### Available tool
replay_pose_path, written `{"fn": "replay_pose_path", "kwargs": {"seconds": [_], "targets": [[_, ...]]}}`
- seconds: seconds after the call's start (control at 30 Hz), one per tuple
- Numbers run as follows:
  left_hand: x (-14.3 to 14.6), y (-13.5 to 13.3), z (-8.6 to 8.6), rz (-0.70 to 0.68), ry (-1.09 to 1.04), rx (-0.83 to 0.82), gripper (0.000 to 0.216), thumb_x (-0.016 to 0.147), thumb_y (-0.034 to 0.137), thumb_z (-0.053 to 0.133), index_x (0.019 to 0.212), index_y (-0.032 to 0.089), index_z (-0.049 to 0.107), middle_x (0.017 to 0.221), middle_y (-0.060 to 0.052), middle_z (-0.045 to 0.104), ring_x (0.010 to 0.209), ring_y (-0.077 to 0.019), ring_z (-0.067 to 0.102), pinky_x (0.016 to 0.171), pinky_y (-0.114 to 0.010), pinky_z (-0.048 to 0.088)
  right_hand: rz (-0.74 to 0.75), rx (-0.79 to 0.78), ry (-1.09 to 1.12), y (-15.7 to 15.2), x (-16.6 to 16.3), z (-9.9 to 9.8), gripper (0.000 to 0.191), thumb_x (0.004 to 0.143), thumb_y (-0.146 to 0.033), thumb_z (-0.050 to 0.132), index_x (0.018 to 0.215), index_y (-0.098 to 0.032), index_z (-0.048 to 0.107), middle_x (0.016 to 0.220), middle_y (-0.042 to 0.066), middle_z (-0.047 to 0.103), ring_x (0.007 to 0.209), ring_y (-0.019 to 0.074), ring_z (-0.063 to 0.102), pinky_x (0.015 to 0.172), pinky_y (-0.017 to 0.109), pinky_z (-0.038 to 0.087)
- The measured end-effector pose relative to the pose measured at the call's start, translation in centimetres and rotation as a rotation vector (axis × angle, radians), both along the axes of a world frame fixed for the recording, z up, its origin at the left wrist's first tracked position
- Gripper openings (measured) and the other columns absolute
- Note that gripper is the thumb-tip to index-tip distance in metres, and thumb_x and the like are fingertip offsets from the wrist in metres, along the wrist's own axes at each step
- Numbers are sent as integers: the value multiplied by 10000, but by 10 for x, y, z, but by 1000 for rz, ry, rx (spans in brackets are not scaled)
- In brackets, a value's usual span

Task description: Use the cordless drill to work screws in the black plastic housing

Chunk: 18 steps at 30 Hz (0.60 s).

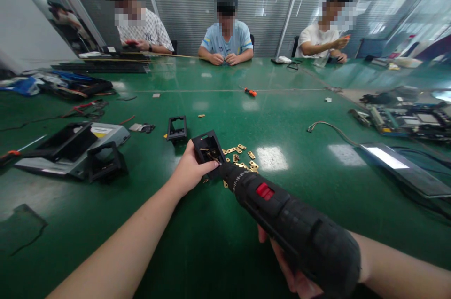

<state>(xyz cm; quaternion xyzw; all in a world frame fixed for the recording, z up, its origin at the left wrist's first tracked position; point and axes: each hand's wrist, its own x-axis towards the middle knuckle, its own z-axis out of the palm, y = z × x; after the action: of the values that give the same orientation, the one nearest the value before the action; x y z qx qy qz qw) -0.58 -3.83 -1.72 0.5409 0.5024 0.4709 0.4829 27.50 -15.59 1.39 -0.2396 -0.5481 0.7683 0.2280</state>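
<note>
My left hand (190, 171) is closed on a black plastic box frame (210, 140), its thumb pressed along the near edge. Small brass-coloured parts show inside the frame. In my right hand (287, 266) is a black cordless drill (292, 214) with a red switch on top, the fingers wrapped below its body. The drill's nose points at the frame's right side; its tip is hidden there, so contact cannot be made out. Just beyond the nose lie several loose brass plates (251, 154) on the green table (225, 252).
Left stand a second black frame (177, 128), a third (105, 162) and a grey metal casing (73, 148). An orange screwdriver (250, 92) lies further off. Right are circuit boards (416, 118) and a flat panel (405, 167) with cables. Three people sit across the table.
</note>
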Motion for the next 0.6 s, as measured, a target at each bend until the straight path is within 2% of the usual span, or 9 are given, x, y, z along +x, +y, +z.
{"fn": "replay_pose_path", "kwargs": {"seconds": [0.07,0.13,0.23,0.37,0.47,0.6], "targets": [[0,0,-1,-3,-5,-3,691,621,239,894,1203,223,522,1117,-64,727,1083,-290,717,1013,-496,552,-26,-6,6,0,-3,11,748,562,-396,1036,1153,-120,671,767,-15,684,686,136,630,639,231,508],[-1,0,-2,-11,-9,-4,675,633,234,887,1198,223,519,1112,-62,728,1073,-284,720,1008,-488,555,-32,-7,11,0,-4,17,709,570,-403,1032,1115,-120,679,741,-21,676,640,125,616,589,216,489],[-1,0,-1,-28,-1,12,651,651,240,883,1195,217,528,1132,-67,727,1088,-281,717,1010,-473,554,-31,-5,16,0,-3,13,645,579,-375,1031,1059,-117,687,737,-19,671,623,117,599,567,209,482],[-2,0,-1,-26,8,14,656,652,236,884,1202,217,527,1141,-67,726,1070,-278,720,998,-472,561,-20,-27,29,-1,-2,4,701,526,-376,1044,1074,-125,685,770,-12,689,636,119,602,586,216,494],[-2,0,-1,-29,7,2,665,663,240,876,1222,219,517,1140,-72,731,1061,-278,724,997,-481,563,-35,-70,15,-1,-3,6,784,498,-374,1050,1146,-127,684,798,-7,694,667,126,617,615,224,498],[-3,0,-1,-29,29,-2,657,672,242,866,1220,218,506,1139,-79,732,1072,-283,723,1014,-495,554,10,-75,8,1,-2,11,800,515,-322,1052,1195,-128,677,795,-15,701,649,124,626,607,222,499]]}}
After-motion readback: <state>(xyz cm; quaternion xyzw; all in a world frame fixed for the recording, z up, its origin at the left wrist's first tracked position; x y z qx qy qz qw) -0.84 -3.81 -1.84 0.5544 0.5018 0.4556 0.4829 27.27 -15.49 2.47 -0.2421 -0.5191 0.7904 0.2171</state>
